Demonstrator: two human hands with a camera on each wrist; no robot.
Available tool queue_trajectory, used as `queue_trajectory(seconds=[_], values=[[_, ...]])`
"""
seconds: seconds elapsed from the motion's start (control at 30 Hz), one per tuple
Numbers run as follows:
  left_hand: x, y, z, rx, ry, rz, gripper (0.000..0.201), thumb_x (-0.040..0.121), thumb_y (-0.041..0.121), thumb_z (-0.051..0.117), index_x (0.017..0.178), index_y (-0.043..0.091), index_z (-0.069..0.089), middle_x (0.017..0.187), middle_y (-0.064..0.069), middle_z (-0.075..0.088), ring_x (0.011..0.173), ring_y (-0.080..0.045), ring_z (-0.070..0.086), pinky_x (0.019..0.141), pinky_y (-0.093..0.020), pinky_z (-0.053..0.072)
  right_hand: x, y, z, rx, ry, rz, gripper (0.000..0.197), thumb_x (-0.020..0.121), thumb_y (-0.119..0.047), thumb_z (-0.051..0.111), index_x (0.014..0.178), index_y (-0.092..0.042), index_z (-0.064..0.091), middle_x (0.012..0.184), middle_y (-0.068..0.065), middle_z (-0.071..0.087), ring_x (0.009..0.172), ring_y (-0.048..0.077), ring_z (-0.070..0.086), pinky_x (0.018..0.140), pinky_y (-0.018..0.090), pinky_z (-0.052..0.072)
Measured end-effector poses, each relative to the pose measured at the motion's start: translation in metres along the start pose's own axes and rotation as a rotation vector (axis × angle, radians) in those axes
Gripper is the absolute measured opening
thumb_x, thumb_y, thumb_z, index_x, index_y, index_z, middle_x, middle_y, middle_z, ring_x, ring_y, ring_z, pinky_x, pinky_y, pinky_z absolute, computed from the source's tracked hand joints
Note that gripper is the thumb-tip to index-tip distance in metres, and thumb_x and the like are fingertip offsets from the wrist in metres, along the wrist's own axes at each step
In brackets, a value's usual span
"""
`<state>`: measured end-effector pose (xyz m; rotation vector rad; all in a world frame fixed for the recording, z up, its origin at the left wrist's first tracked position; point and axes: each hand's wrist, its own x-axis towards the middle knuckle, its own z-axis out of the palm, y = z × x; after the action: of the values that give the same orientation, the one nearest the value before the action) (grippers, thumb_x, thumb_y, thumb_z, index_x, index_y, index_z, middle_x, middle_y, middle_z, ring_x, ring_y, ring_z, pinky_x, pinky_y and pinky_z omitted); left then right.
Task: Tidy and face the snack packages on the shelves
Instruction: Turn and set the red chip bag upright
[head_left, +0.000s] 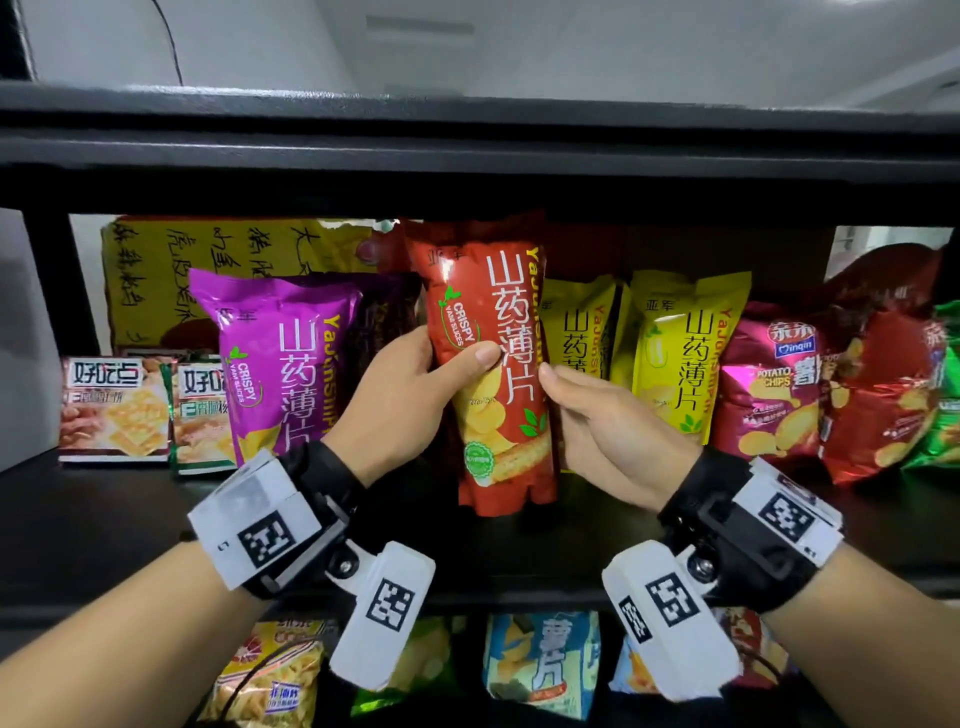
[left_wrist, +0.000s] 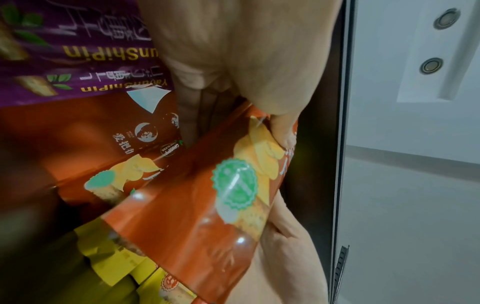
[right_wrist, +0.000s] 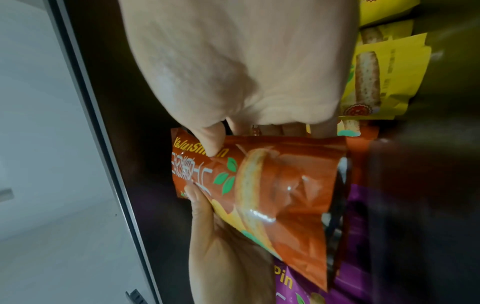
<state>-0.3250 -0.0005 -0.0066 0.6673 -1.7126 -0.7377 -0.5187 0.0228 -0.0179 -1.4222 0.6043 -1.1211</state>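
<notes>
Head view: red yam-chip bag (head_left: 493, 364), glossy, white Chinese lettering, upright w/ front facing out, held above the shelf (head_left: 104, 519) btwn purple bag (head_left: 275, 358) and yellow bags (head_left: 675, 353). Left hand (head_left: 410, 395) grips its left edge, thumb across front; right hand (head_left: 608, 431) pinches right edge.

Left wrist: thumb (left_wrist: 283, 131) pressed on the bag's front.

Right wrist: thumb (right_wrist: 210, 139) on front, other fingers curled behind.

The red bag (head_left: 493, 364) reads "山药薄片", "YaJunShiPin" and "CRISPY YAM SLICES"; the purple bag (head_left: 275, 358) and the yellow bag (head_left: 685, 353) carry the same "山药薄片". The magenta bag (head_left: 769, 389) says "Qinqin" and "POTATO CHIPS". The cracker packs (head_left: 111, 405) show "好吃点"
</notes>
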Motion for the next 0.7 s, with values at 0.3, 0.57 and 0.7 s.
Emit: queue_trajectory(seconds=[0.3,0.57,0.7], values=[[-0.005,-0.006,0.006,0.264,0.249,0.076,0.037,0.087,0.036,0.075,0.097,0.02,0.043,0.088,-0.003,0.059,0.072,-0.021,0.062,0.06,-0.037,0.056,0.004,0.006,-0.002,-0.022,0.181,-0.11,0.037,0.095,-0.02,0.059,0.131,-0.014,0.055,0.125,0.016,0.067,0.115,0.03,0.066,0.096,0.047,0.054],[-0.016,-0.015,0.027,-0.071,0.013,-0.019,0.062,0.075,0.062,0.063,0.121,0.021,0.056,0.116,0.002,0.07,0.11,-0.016,0.066,0.097,-0.042,0.051,-0.001,0.013,0.014,-0.561,0.35,-0.493,0.038,0.072,-0.018,0.083,0.094,-0.017,0.052,0.099,0.006,0.066,0.089,0.019,0.065,0.075,0.041,0.053],[-0.011,-0.018,0.029,-0.462,0.03,-0.072,0.056,0.077,0.033,0.077,0.126,0.012,0.06,0.12,-0.007,0.072,0.114,-0.022,0.068,0.098,-0.037,0.054,-0.004,0.016,0.022,-0.53,0.254,-0.543,0.01,0.077,-0.012,0.066,0.083,-0.02,0.068,0.127,-0.006,0.063,0.123,0.017,0.058,0.106,0.047,0.045]])
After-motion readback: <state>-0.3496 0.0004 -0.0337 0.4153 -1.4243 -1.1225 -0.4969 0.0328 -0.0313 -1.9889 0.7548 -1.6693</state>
